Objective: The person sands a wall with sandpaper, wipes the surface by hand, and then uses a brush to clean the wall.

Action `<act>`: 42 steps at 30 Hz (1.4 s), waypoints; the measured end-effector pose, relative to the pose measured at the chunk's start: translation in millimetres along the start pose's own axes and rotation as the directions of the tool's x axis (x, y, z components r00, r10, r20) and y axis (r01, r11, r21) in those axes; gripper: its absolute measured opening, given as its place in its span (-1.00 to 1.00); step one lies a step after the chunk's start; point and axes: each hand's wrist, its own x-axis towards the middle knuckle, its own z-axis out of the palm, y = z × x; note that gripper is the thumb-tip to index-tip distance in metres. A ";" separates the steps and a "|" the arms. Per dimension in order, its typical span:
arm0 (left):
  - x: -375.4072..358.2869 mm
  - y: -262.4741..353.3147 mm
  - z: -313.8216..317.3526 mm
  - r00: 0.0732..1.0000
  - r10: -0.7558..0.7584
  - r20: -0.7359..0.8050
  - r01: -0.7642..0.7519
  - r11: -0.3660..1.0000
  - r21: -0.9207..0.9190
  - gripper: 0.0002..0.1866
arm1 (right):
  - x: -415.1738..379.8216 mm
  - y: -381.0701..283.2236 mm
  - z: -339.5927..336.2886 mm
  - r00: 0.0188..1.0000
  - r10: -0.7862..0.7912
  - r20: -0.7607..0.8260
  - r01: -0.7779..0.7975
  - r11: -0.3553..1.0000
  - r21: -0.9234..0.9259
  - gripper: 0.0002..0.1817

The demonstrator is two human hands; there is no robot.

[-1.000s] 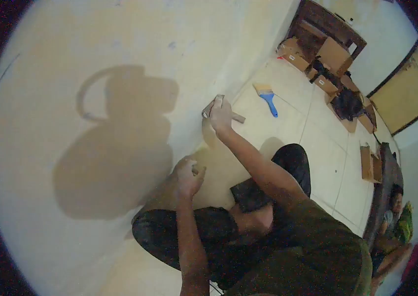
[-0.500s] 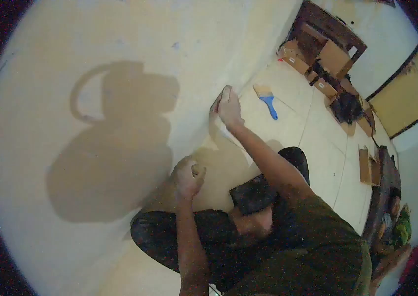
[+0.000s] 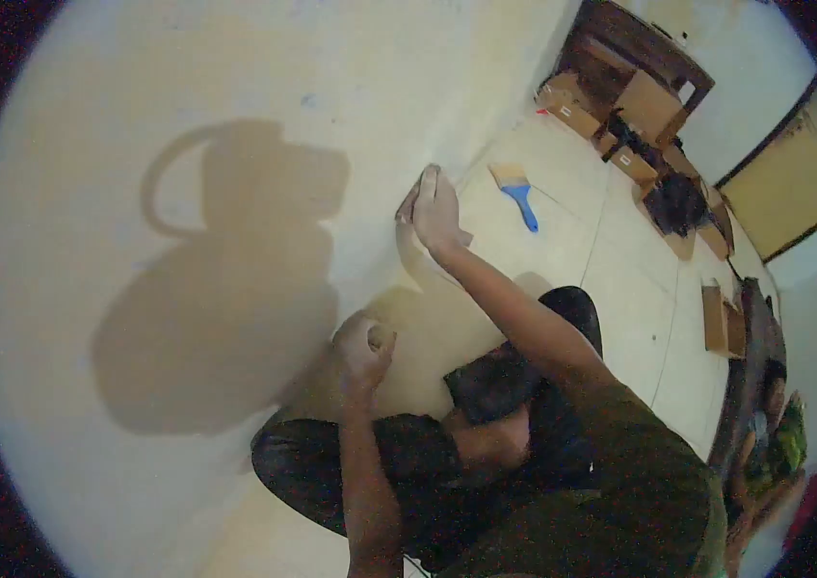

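Observation:
My right hand point(image 3: 437, 207), dusty and pale, is held against the lower part of the painted wall point(image 3: 235, 77), its fingers together and pointing up along it. A corner of a thin greyish sheet point(image 3: 466, 238), like sandpaper, shows beside the wrist; the palm hides the remainder. My left hand point(image 3: 362, 352) is curled into a loose fist over my bent knee, close to the wall's foot. Thumb and forefinger form a ring with nothing showing in it. Beyond my right hand lies a wide paint brush point(image 3: 521, 197) with a blue handle and light bristles.
Tiled floor point(image 3: 611, 279) stretches off to the right. Cardboard boxes point(image 3: 649, 106) are piled by a dark wooden piece of furniture point(image 3: 587, 34) at the back. A black bundle point(image 3: 675, 204) and an open carton point(image 3: 723, 323) stand farther right. My crossed legs point(image 3: 370, 472) rest by the wall.
My right hand has shifted slightly left along the wall, with the sheet's corner still by the wrist. My left hand stays curled, moved only a little. The brush lies as before.

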 end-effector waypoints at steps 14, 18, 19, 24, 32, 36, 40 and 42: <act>7.3 -4.8 -3.6 0.981 0.190 -0.034 -0.187 0.979 0.076 -0.58 | 13.1 13.2 16.5 0.982 0.087 -0.166 -0.101 0.992 -0.075 -0.44; 4.1 -10.0 4.9 0.998 0.010 0.057 -0.007 0.998 -0.057 -0.57 | 19.6 -16.2 -12.2 0.962 0.268 -0.058 -0.271 0.962 -0.048 -0.42; 0.9 9.0 -10.4 0.996 -0.038 0.079 0.041 0.998 -0.039 -0.56 | 22.7 -14.1 -14.9 0.952 0.305 0.019 -0.305 0.952 -0.011 -0.42; 9.1 12.1 -13.4 0.998 0.020 0.055 -0.020 1.000 0.013 -0.51 | 27.1 -9.5 -8.2 0.970 0.242 -0.012 -0.242 0.966 -0.088 -0.41; 6.2 31.1 -26.9 0.962 -0.187 0.198 0.197 0.980 -0.029 -0.44 | 52.6 15.3 -5.1 0.982 0.171 -0.077 -0.179 0.978 -0.106 -0.45; 1.3 8.4 -10.5 0.998 -0.045 0.038 0.044 0.999 0.019 -0.46 | 44.0 -32.8 -19.2 0.955 0.293 0.040 -0.292 0.956 -0.023 -0.48; 8.1 12.7 -6.9 0.985 -0.126 0.116 0.135 0.988 -0.072 -0.49 | 50.3 -9.1 -7.7 0.947 0.307 -0.099 -0.316 0.944 -0.093 -0.57; 8.6 11.7 -4.9 0.996 -0.063 0.059 0.067 0.995 -0.068 -0.51 | 44.9 -19.4 -13.0 0.921 0.390 -0.017 -0.390 0.921 0.001 -0.56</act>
